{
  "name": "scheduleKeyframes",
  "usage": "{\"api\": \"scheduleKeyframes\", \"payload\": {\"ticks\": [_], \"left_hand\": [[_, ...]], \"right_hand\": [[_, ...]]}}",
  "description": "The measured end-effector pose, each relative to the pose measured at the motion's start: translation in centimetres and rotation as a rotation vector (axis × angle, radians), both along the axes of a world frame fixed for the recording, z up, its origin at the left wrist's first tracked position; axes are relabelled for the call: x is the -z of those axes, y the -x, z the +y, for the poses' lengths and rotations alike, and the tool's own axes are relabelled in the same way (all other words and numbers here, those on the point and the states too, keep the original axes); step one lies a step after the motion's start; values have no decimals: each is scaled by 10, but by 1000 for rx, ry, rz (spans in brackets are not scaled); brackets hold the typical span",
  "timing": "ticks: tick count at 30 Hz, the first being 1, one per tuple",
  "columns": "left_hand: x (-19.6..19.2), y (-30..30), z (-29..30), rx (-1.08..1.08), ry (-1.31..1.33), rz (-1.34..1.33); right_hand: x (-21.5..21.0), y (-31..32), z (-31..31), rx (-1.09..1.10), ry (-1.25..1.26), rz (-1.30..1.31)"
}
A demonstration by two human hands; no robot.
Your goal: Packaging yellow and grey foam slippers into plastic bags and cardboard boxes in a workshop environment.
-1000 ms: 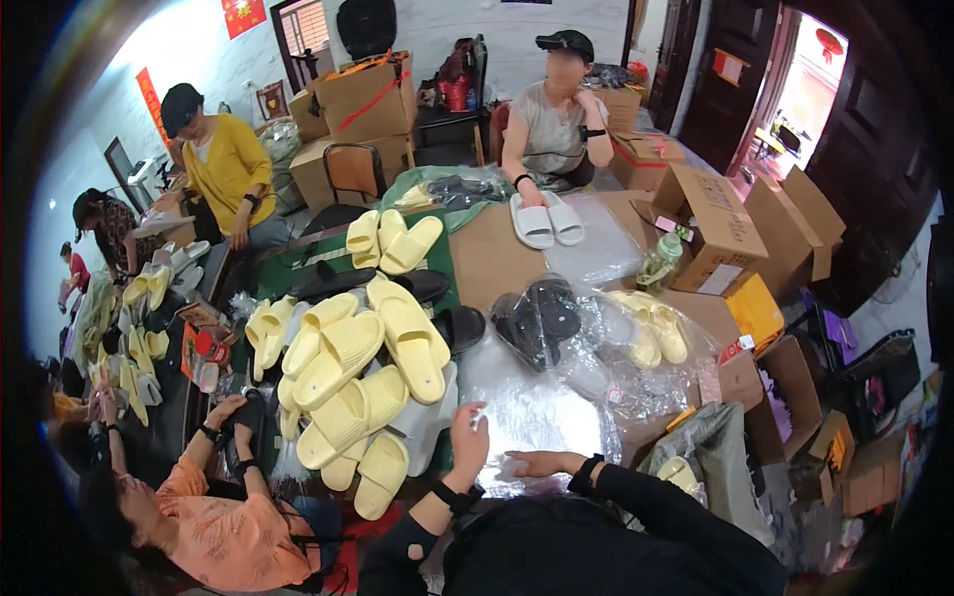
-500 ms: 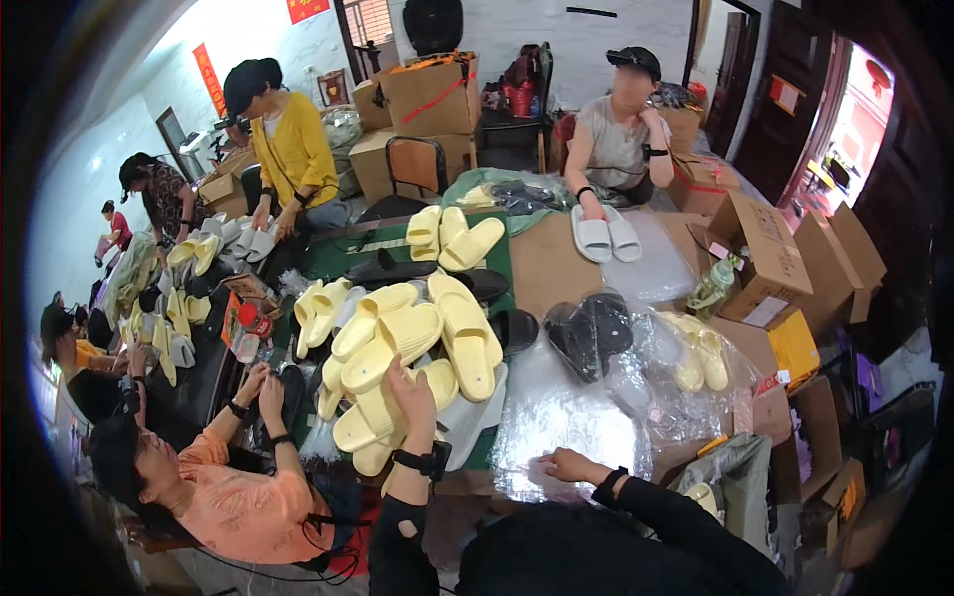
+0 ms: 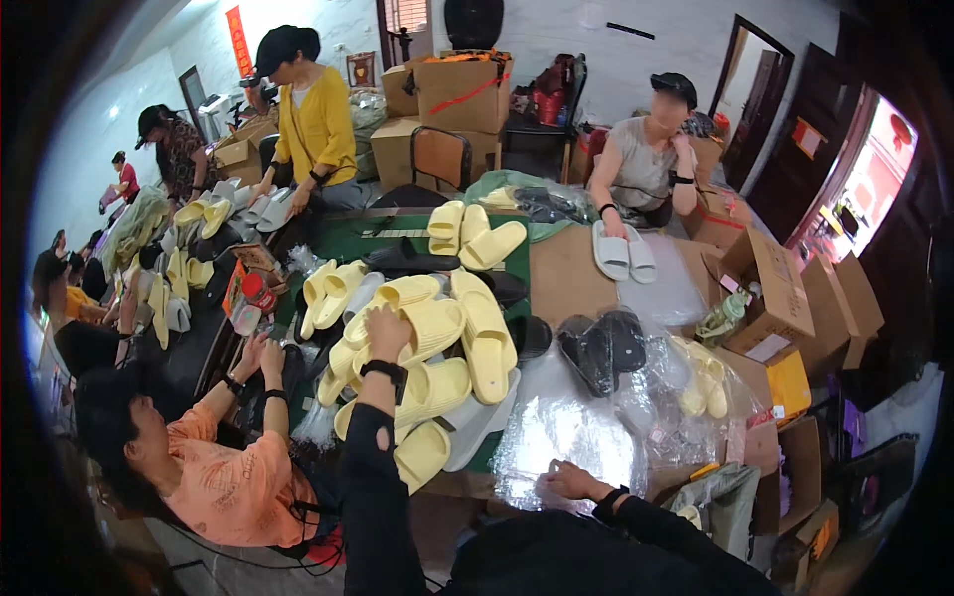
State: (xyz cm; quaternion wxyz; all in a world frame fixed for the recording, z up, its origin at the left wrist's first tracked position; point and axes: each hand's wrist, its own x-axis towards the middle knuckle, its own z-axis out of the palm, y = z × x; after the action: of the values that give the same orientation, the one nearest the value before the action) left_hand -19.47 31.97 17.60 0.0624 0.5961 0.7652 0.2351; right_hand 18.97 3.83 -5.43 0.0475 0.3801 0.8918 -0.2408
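My left hand (image 3: 389,334) reaches into a heap of pale yellow slide slippers. Its fingers curl against the strap of a ribbed yellow slipper (image 3: 435,328), and the fingertips are partly hidden. Beside it, another yellow slipper (image 3: 487,368) leans on the right side of the heap. Near the front table edge, my right hand (image 3: 571,483) rests on a stack of clear plastic bags (image 3: 537,437), thumb and fingers pinched on the film. Beyond those bags sits a pair of black slippers (image 3: 601,353) in clear wrapping.
Wrapped yellow slippers (image 3: 704,377) lie at the right, before a green bottle (image 3: 722,316) and an open cardboard box (image 3: 765,298). A co-worker in orange (image 3: 238,467) sits close on my left. Across the table, another person touches white slippers (image 3: 611,253).
My left hand has moved forward and left, onto the upper part of the yellow heap. My right hand stays on the plastic bags. The whole view has shifted slightly.
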Motion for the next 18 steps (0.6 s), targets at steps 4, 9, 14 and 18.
{"api": "scheduleKeyframes", "payload": {"ticks": [4,9,14,18], "left_hand": [[15,23,11,45,116,-38],[-5,-2,10,74,-8,-16],[-77,-83,-24,284,-357,-121],[-84,-143,-72,714,-273,-241]], "right_hand": [[-81,31,-12,260,235,-185],[-63,22,-8,327,324,-112],[-35,2,-20,287,133,-39],[-19,10,-13,130,-16,-95]]}}
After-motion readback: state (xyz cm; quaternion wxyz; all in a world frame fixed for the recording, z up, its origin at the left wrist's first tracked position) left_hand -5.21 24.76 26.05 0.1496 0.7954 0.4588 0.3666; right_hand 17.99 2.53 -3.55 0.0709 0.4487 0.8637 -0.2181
